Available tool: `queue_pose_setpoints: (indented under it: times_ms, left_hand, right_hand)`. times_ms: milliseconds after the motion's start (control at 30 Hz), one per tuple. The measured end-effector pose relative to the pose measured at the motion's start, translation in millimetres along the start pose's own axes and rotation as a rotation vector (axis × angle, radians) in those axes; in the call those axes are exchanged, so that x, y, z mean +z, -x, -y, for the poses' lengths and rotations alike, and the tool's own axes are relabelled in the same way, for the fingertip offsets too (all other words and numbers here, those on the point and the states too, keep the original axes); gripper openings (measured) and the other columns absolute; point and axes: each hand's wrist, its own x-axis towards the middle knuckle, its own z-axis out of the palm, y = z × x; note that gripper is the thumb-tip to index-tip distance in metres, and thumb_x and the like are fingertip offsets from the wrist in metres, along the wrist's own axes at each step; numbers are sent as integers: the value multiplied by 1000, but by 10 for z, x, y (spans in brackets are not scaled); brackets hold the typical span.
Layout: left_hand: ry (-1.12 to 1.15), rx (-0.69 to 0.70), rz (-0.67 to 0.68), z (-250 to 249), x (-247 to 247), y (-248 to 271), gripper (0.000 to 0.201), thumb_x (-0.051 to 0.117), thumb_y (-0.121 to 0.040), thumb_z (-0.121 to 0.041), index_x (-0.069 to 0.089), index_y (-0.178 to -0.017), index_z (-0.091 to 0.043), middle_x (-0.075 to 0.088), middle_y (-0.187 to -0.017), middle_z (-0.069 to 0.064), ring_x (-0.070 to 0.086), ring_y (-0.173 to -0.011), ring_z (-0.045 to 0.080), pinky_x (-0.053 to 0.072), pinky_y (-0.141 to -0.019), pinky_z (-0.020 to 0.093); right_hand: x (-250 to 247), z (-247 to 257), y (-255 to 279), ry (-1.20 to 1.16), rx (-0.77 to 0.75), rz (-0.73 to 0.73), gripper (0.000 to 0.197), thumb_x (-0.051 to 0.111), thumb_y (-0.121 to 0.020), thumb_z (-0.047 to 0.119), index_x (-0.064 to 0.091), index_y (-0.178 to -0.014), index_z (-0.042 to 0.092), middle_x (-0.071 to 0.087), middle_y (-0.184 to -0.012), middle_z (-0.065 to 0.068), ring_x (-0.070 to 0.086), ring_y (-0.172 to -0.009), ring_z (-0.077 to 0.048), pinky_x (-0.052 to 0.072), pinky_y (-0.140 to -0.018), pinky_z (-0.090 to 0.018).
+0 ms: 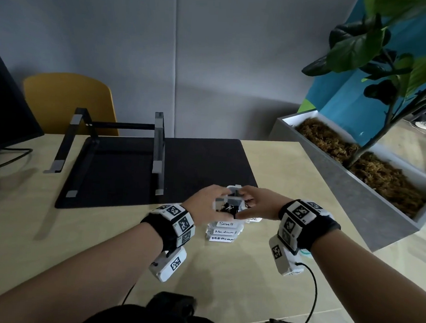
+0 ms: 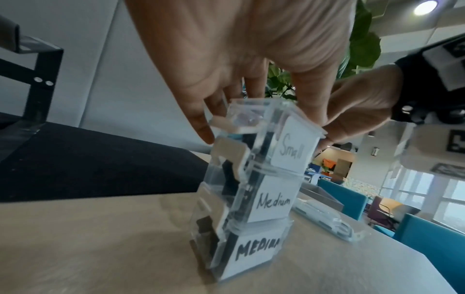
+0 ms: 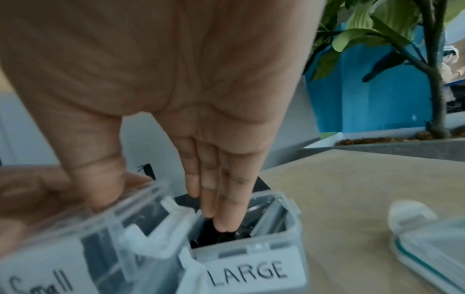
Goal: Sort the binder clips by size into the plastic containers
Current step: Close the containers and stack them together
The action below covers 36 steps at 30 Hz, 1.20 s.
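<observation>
From the head view, we saw both hands meet over a stack (image 1: 224, 230) of clear plastic boxes at the near edge of the black mat (image 1: 156, 168) on the table (image 1: 262, 276). The left hand (image 1: 205, 203) gripped the top box (image 1: 229, 202) from the left, and the right hand (image 1: 259, 204) reached in from the right, thumb at the box's near side. Dark clips (image 1: 226, 208) showed inside that box. Labels below it read Small, Medium and MEDIUM. A laptop stand (image 1: 113, 145) stood on the mat, with a planter (image 1: 355, 175) at the table's right edge. In the left wrist view, the left hand (image 2: 251, 49) had fingers (image 2: 201, 127) curled down against the far-left side of the Small box (image 2: 276, 139), thumb on its right side, clamping it atop the two Medium boxes (image 2: 256, 208); the right hand (image 2: 357, 107) was just behind. A loose lid (image 2: 327, 218) lay on the table beyond. In the right wrist view, the right hand (image 3: 163, 89) held its fingers (image 3: 224, 208) straight and together, tips dipping into the open LARGE box (image 3: 251, 264), which stood touching the Small box (image 3: 75, 248), with dark clips (image 3: 226, 234) under the fingertips; whether they pinched a clip we could not tell. Its thumb pressed the Small box's top. Another lid (image 3: 427, 254) lay at right.
</observation>
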Motion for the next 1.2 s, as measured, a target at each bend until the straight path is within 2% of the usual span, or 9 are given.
queue_pose_setpoints:
  times_ms: [100,200,300,433,600,767,867,1033,1200]
  left_hand:
    - [-11,-6,46,56,38,-22,67,73,-78,-32,44,-138,-24,48,-132,-7,46,-123,8,34,-104,21]
    - [27,6,43,90,50,-19,67,74,-77,-31,45,-138,-25,49,-130,-8,47,-122,5,37,-105,23]
    - [39,-1,35,119,68,-11,68,74,-77,-34,44,-137,-31,48,-128,-13,48,-116,0,39,-102,22]
    - [47,-6,31,132,85,-1,68,74,-76,-37,43,-137,-35,46,-127,-18,48,-117,-1,40,-103,24]
    - [23,-8,32,118,80,4,68,73,-77,-38,41,-137,-35,45,-125,-20,46,-119,-1,38,-102,23]
    - [20,-16,30,106,76,6,68,73,-78,-37,41,-138,-36,45,-125,-19,45,-118,0,36,-99,20]
    - [11,-22,27,112,75,2,68,72,-78,-36,41,-138,-36,45,-123,-20,45,-117,-1,35,-98,19]
    - [14,-30,35,104,86,8,67,71,-79,-34,40,-139,-34,44,-122,-20,45,-115,-2,33,-94,17]
    - [61,-50,37,82,99,15,66,71,-80,-30,40,-139,-33,44,-122,-19,46,-116,-1,34,-95,17]
  right_hand:
    - [35,-147,-5,-90,53,20,38,59,-89,27,56,-115,-1,62,-115,-19,61,-105,-30,48,-96,-40]
    - [163,-281,-74,-379,89,78,26,52,-95,29,58,-103,5,60,-99,-11,61,-87,-20,51,-91,-39]
    - [240,-385,-138,-662,128,19,17,58,-92,25,54,-90,9,55,-83,-4,55,-75,-14,52,-89,-43]
    - [300,-494,-217,-840,182,130,36,58,-90,37,59,-112,8,59,-107,-8,55,-95,-21,51,-93,-42]
    - [349,-483,-284,-945,239,255,39,53,-91,43,54,-119,15,57,-119,-13,57,-95,-28,52,-84,-39]
    - [313,-495,-301,-989,177,228,28,56,-93,31,61,-106,7,63,-95,-11,61,-77,-21,52,-81,-33]
    - [233,-492,-310,-971,147,177,29,63,-89,22,61,-105,-2,65,-92,-13,63,-81,-23,54,-81,-32]
    - [149,-407,-286,-975,156,94,11,67,-84,6,61,-82,-3,71,-79,-13,70,-72,-19,60,-71,-27]
    - [114,-357,-248,-969,175,56,15,66,-84,1,59,-71,0,71,-62,-8,71,-58,-15,58,-56,-22]
